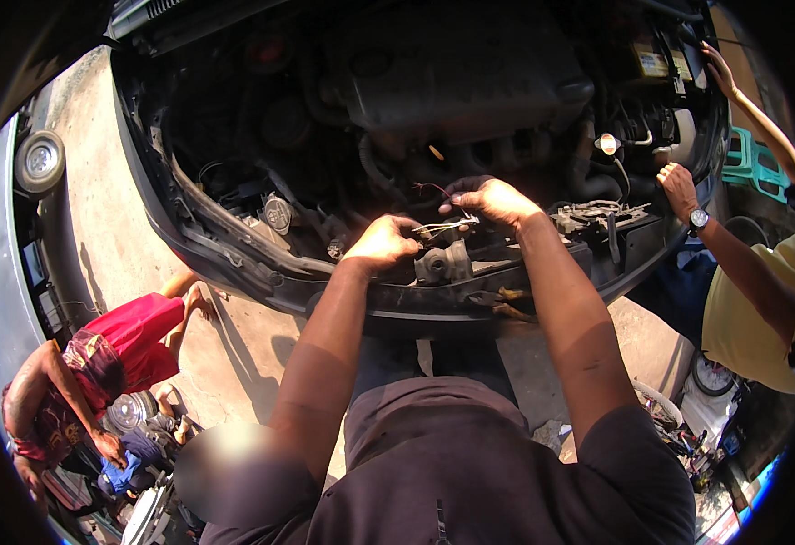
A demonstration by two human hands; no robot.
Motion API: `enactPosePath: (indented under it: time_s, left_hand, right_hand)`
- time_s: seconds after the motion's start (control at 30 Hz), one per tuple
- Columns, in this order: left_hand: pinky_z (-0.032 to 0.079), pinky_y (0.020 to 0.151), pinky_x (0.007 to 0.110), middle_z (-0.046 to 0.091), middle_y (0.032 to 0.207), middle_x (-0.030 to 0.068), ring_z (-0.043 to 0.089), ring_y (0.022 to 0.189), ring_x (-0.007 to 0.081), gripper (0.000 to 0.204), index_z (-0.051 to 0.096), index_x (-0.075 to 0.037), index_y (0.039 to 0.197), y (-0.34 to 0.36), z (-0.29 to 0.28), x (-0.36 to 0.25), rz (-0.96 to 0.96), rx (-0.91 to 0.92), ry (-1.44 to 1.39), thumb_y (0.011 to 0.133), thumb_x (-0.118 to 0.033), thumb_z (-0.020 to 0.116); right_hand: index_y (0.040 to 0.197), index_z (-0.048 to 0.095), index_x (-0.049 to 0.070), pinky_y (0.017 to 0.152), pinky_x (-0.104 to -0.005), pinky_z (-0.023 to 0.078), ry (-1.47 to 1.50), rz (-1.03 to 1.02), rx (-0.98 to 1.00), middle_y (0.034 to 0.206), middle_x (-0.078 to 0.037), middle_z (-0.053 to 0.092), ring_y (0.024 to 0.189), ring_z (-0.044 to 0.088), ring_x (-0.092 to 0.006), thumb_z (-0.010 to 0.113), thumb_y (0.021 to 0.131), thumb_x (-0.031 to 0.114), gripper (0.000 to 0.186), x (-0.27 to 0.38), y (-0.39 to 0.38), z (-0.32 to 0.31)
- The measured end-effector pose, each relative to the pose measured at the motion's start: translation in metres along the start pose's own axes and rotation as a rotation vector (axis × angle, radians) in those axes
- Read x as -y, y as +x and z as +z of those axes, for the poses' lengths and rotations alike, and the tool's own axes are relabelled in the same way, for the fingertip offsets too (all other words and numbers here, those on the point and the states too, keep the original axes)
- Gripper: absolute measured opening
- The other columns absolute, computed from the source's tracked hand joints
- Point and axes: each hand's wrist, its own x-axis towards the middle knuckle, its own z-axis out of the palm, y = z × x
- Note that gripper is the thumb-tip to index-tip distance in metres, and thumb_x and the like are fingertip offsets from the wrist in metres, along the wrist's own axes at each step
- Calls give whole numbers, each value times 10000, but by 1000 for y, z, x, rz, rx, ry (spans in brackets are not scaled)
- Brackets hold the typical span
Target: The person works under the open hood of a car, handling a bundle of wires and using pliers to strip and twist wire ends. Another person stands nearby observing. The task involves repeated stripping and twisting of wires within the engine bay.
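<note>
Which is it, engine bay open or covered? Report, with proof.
Open: the dark engine lies exposed, and the left hand and right hand hold thin wires in front of it.

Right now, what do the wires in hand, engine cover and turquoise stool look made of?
Wires: probably metal in smooth plastic insulation; thin, coloured strands, cores indiscernible.
Engine cover: likely matte plastic; dull, dark, rounded, but shade leaves metal possible.
Turquoise stool: probably smooth moulded plastic; uniform colour, cut-out openings.

Wires (439, 226) between left hand (382, 245) and right hand (499, 202)
</note>
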Motion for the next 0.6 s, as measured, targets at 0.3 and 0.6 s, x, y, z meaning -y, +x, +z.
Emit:
enactPosePath:
  time_s: [0.3,0.6]
  left_hand:
    - [577,918,303,777,1106,88,714,981,148,411,716,47,1263,-2,-4,-1,113,-169,-216,868,-41,792]
    - [567,915,308,756,1044,51,683,947,134,394,736,21,1177,-9,11,-13,166,-284,-101,812,-19,882]
  right_hand:
    - [1222,753,19,885,-358,539,-335,-2,-191,1000,-75,759,911,669,-174,686,1024,158,251,-15,6,-1]
    - [1276,740,26,1021,-424,546,-720,-72,-312,1187,-233,769,1165,726,-368,718,970,196,351,-9,-5,30]
